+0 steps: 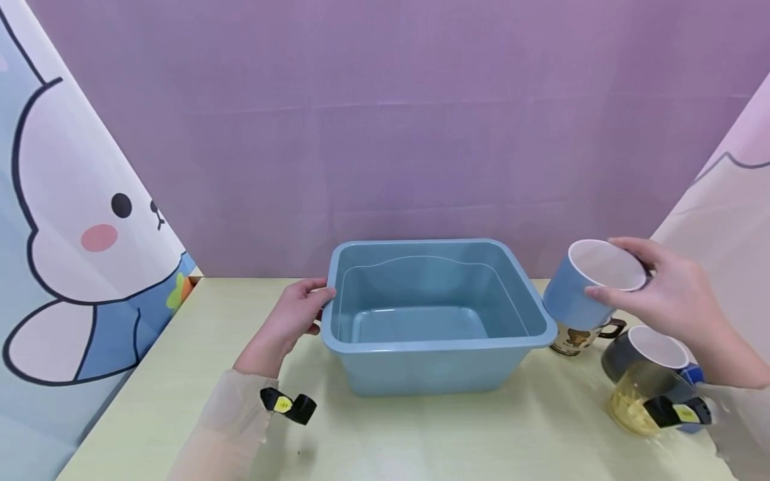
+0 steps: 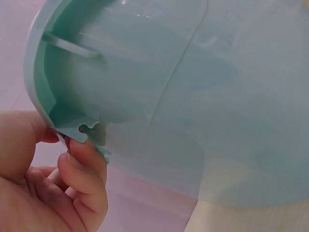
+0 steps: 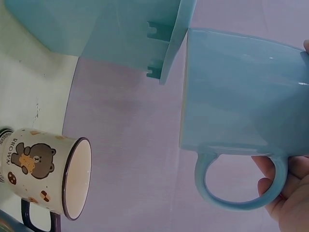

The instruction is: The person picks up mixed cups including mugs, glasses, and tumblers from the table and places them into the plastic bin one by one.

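Note:
A light blue plastic basin (image 1: 433, 367) stands on the table in the middle of the head view. My left hand (image 1: 293, 312) pinches its left rim, thumb on top and fingers curled under the edge, as the left wrist view shows of the fingers (image 2: 84, 176). Over to the right, my right hand (image 1: 682, 294) grips a light blue mug (image 1: 568, 290) with a white inside, thumb and fingers spread across its rim. The mug is tilted and raised above the table close to the basin's right rim. Its handle (image 3: 241, 205) shows in the right wrist view.
A cream mug (image 1: 571, 339) with a bear print stands below the held mug. Nearer me are a dark grey mug (image 1: 619, 357) and a yellowish clear glass (image 1: 631, 407), partly under my right forearm. A purple cloth (image 1: 421, 133) hangs behind the table.

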Demonstrator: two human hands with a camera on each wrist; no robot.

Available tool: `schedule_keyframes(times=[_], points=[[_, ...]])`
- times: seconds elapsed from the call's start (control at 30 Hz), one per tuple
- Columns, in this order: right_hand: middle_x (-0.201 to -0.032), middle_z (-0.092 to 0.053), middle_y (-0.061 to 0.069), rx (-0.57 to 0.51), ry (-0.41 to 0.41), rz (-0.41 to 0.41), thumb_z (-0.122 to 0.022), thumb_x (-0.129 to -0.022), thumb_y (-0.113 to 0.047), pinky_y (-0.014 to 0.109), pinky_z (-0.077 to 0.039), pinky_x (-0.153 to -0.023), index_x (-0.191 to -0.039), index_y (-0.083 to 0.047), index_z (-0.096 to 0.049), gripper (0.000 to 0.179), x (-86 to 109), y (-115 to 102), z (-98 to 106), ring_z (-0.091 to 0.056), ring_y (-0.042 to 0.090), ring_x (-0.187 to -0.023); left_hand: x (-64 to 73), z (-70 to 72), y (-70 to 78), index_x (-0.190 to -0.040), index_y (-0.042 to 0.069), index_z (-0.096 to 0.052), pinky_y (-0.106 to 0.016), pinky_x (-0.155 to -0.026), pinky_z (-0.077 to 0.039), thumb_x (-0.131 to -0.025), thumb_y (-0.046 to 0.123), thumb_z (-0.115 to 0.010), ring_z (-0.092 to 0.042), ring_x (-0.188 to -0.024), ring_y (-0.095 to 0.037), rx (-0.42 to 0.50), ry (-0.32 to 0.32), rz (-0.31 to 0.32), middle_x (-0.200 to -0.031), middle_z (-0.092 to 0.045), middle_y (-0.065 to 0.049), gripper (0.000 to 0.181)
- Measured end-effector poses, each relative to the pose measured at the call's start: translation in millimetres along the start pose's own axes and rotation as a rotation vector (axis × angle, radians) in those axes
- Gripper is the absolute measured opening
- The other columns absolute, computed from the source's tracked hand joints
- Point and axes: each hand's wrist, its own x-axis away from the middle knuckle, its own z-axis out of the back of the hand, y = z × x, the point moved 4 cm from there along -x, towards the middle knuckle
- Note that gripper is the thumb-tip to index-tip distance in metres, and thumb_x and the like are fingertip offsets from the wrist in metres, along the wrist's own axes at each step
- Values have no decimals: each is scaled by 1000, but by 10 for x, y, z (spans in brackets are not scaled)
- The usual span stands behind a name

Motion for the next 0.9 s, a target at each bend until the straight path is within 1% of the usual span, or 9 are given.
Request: schedule_keyframes(times=[0.13,0.33,0.57,0.77,0.9], points=[[-106,-65,22,6,-11,5,-85,-65,-35,19,-34,-55,-125,-11,-57,71,-15,-10,-1,-38,-17,-69,-1,3,-5,-134,8,-49,-27,-54,-47,-96,27,-49,-61,-67,-15,0,0,-2,-99,-67,-18,42],[-105,-64,20,-30,-53,14,-83,-68,-33,17,-36,-55,-126,-9,-57,68,-40,-44,-22,-42,-14,-70,-9,1,-18,-134,8,-48,-27,-54,-47,-96,26,-49,-61,-67,-15,6,3,7,-98,-68,-17,42],[-111,-63,21,-83,-128,26,-80,-72,-30,16,-40,-58,-129,-11,-54,65,-52,-49,-88,-44,-16,-76,-8,-1,-12,-135,9,-47,-27,-55,-47,-96,27,-50,-60,-68,-15,6,3,19,-100,-67,-17,43],[-113,-61,20,-113,-149,41,-79,-74,-26,16,-41,-60,-130,-10,-52,64,-61,-68,-122,-46,-14,-78,-5,-6,-2,-134,8,-48,-27,-55,-46,-96,26,-50,-60,-67,-15,13,-6,4,-99,-67,-18,42],[-114,-59,22,-135,-174,73,-77,-76,-23,16,-41,-59,-132,-7,-49,65,-61,-78,-139,-46,-12,-79,-4,2,1,-135,8,-48,-27,-56,-47,-96,26,-49,-61,-68,-17,8,-5,0,-100,-67,-18,43]])
